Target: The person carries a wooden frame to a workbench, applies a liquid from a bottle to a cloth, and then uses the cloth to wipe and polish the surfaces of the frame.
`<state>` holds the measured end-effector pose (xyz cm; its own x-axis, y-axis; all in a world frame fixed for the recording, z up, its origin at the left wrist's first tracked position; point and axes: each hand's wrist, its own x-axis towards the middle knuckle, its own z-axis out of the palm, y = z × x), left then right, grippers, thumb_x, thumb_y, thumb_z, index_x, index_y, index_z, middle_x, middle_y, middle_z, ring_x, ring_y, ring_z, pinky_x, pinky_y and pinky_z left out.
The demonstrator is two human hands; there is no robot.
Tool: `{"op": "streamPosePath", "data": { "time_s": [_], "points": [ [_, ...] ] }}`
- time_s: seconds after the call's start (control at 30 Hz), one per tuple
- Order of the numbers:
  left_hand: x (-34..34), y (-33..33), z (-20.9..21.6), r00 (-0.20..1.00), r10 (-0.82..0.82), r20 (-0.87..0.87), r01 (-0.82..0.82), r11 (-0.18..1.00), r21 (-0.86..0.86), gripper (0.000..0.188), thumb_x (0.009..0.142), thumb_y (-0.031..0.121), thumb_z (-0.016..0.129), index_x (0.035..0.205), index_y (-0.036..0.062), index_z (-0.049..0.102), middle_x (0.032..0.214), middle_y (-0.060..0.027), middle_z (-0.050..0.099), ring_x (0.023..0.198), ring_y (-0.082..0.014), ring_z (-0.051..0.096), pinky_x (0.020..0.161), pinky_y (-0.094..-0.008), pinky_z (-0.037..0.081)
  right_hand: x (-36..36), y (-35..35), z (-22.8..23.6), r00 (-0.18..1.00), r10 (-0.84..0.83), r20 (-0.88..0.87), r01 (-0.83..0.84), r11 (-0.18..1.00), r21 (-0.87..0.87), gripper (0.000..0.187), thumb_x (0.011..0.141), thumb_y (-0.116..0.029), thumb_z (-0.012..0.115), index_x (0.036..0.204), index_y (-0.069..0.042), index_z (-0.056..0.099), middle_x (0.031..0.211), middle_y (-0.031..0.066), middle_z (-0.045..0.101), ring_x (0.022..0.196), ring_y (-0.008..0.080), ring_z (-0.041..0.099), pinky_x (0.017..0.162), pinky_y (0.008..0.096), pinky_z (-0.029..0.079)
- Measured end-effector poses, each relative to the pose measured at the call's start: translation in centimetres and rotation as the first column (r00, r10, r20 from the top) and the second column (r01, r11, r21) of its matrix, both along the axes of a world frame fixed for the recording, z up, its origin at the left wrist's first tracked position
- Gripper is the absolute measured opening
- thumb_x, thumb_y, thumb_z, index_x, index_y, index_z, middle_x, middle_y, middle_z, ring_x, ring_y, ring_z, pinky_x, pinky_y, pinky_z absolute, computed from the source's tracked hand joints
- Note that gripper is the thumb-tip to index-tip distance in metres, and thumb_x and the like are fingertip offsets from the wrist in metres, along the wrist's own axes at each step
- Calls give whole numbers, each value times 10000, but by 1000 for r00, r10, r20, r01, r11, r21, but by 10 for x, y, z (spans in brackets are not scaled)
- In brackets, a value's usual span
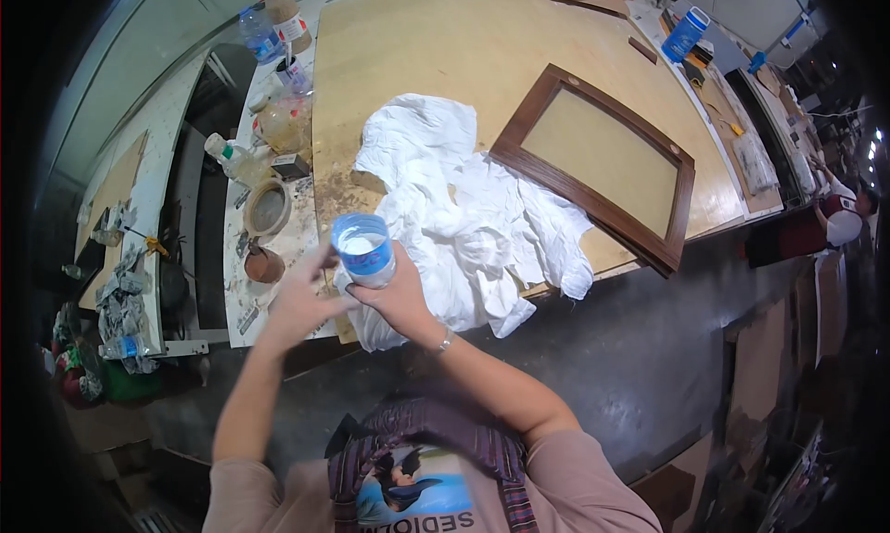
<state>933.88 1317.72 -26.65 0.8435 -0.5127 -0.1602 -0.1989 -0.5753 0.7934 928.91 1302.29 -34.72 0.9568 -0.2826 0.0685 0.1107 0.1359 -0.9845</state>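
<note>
My right hand [400, 297] is wrapped around a cut-off plastic bottle [362, 246] with a blue label, its wide mouth upward and something whitish inside. Beside it, on the left, is my left hand [306, 297]. That hand is slightly blurred, thumb and fingers apart, close to the bottle's side; whether it touches the bottle I cannot tell. A crumpled white cloth [436, 209] spreads over the worktable [399, 42] just beyond my hands. Partly on the cloth rests a dark brown wooden frame [681, 195] with a pale panel.
Along the table's left edge stand a round tub [267, 209], a brown cup [263, 265], a green-capped bottle [243, 165], a stained jug [283, 123] and two bottles [260, 37] [286, 16]. A blue container [686, 34] stands far right. Another person [834, 220] is at the right.
</note>
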Motion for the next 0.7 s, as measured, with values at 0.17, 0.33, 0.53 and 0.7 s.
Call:
{"op": "streamPosePath", "data": {
  "time_s": [0.17,0.33,0.53,0.7],
  "points": [
    [-37,-35,-52,993,105,-61,-118,946,-301,633,655,69,783,1217,-17,505,1122,-134,608,1022,-208,585,905,-333,448,-12,1,-10,1000,1,-27,1,997,80,641,643,-168,836,1155,2,489,1096,114,555,1035,209,539,914,348,430],
    [-36,-38,-69,969,207,-135,-243,902,-357,545,664,58,758,1148,-20,519,1076,-121,625,966,-186,598,864,-322,472,-21,-12,-16,998,59,-30,-64,971,-231,700,641,-224,815,1198,18,467,1178,192,440,1144,329,439,980,397,374],
    [-35,-22,-68,984,178,-4,-177,973,-146,569,621,103,761,1131,-17,542,1000,-158,652,914,-251,639,843,-346,487,-13,-94,-2,964,-264,-5,90,344,-935,766,641,-228,782,1305,-36,453,1308,230,404,1201,378,401,1032,496,297],
    [-28,-26,-83,978,-2,208,-37,983,180,642,637,214,716,1221,19,534,1108,-213,622,1028,-384,589,891,-422,472,17,-141,-15,910,-248,-332,-226,373,-900,230,724,-165,646,925,-56,659,938,164,644,935,336,600,858,457,435]
  ]
}}
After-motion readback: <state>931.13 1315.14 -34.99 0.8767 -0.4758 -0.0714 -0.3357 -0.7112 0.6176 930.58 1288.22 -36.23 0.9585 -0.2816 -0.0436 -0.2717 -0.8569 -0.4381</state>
